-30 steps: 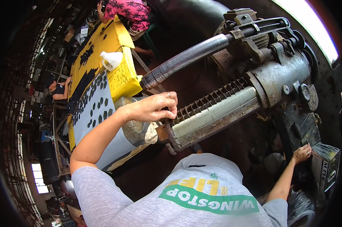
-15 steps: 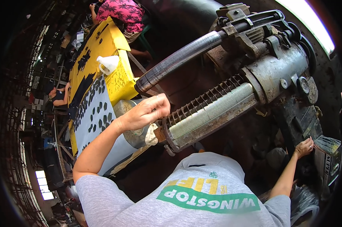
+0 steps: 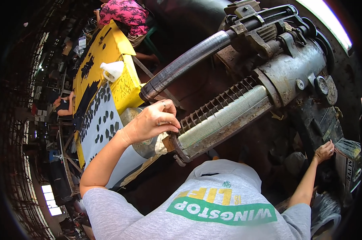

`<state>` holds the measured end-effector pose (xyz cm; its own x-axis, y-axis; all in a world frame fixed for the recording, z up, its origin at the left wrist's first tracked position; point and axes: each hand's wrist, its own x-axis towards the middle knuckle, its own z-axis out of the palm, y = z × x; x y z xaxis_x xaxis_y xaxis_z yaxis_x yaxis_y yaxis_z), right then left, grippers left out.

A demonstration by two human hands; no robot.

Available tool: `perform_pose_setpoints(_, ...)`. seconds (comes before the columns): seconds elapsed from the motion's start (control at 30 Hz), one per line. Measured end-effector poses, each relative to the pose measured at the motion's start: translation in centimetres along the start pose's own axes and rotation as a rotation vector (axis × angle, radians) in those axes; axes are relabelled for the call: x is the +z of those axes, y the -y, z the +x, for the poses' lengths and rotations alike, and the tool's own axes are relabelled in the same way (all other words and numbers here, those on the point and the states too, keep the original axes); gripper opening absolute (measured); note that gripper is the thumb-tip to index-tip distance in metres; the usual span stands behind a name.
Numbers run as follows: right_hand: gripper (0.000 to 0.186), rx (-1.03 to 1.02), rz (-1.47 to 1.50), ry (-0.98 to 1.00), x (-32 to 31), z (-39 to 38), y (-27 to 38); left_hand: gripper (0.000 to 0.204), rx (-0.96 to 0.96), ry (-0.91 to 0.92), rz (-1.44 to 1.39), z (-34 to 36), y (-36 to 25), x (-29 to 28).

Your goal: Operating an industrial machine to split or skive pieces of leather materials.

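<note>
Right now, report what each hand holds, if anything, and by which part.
Left hand: pinched at the left end of the rusty metal coil; actual grip cannot be told. Right hand: beside the dark machine base; any hold cannot be told.

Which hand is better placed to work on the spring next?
Likely your left hand: its fingertips are at the left end of the spring, while your right hand is well away, beside the box.
</note>
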<state>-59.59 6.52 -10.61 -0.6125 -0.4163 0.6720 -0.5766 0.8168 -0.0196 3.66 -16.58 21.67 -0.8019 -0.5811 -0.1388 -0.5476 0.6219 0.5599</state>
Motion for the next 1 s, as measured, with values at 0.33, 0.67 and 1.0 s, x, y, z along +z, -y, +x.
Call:
perform_pose_setpoints(0.33, 0.027, 0.038, 0.014, 0.038, 0.4, 0.0, -0.4, 0.013, 0.082, 0.133, -0.004, 1.0, 0.3, -0.4)
perform_pose_setpoints(0.67, 0.024, -0.006, 0.006, -0.001, 0.0, 0.2, 0.0, 0.015, -0.097, 0.279, -0.231, 1.4, 1.3, -0.7)
perform_pose_setpoints(1.0, 0.025, -0.013, 0.01, -0.007, -0.1, 0.2, -0.1, 0.015, -0.244, 0.28, -0.457, 0.8, 2.0, 0.0)
